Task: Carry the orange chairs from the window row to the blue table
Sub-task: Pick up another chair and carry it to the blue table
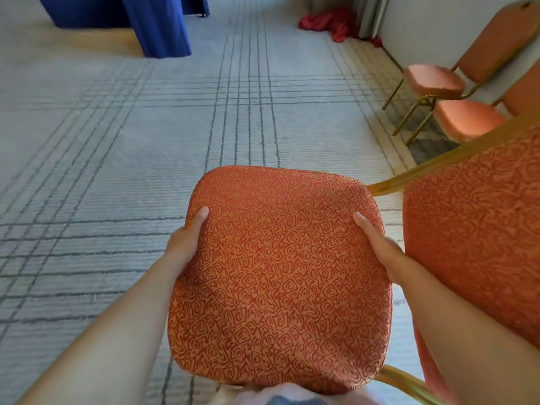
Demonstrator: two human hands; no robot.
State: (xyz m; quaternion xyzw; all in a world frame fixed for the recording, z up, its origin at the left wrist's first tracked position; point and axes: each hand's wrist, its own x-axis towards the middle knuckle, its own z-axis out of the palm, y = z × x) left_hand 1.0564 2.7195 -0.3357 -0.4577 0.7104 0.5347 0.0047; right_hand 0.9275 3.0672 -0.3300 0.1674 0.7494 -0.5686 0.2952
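Carpet: grey carpet (117,141) ruled with dark lines runs from the person's feet to the far end of the room.
Blue table: the blue table (131,19) is draped to the floor in cloth and stands at the carpet's far left corner, well apart from the load. The walk looks aimed there.
Carried chair: one orange chair (277,287) is off the carpet and close against the body. Its seat (277,229) faces up and its backrest (473,229) is swung out to the right, probably to keep the view ahead open.
Left hand: the left hand (187,244) grips the seat's left edge with the thumb on top. The fingers are hidden under the rim.
Right hand: the right hand (380,247) takes the seat's right edge the same way. A matched hold should keep the weight level.
Window row: a farther chair (435,80) and a nearer chair (467,118) stand just beside each other at the carpet's right edge by the wall (423,24). No window shows.
Red cloth: a red cloth (327,23) lies heaped at the far edge near the wall, off the likely path.
Stage: mid-carry, I'd say, with most of the floor left to cross.
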